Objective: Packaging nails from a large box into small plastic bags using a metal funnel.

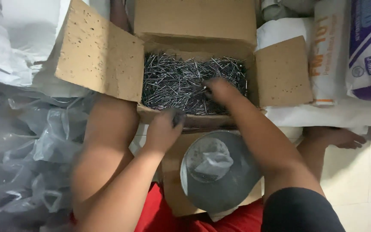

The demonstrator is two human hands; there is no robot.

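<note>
Nails [181, 81] fill an open cardboard box [194, 25] set on the floor at the far centre of the scene, its flaps folded outward to left and right. Right hand [222, 91] rests on the right part of the nail heap, fingers curled down into the pile; its grip appears to be closing on a bunch of nails, though how much it holds cannot be told. Left hand [164, 129] sits at the near edge of the box, closed in a fist with something dark showing at the fingertips, probably nails. A round metal bowl [220, 172] stands near the person, just beside the box, with a crumpled clear plastic bag [213, 163] lying in it. A heap of clear plastic bags [22, 163] lies at the left. White sacks [344, 51] stand at the far right. Judged step: gathering nails by hand. The next move calls for a firm, careful grip, since loose points can prick or spill.
</note>
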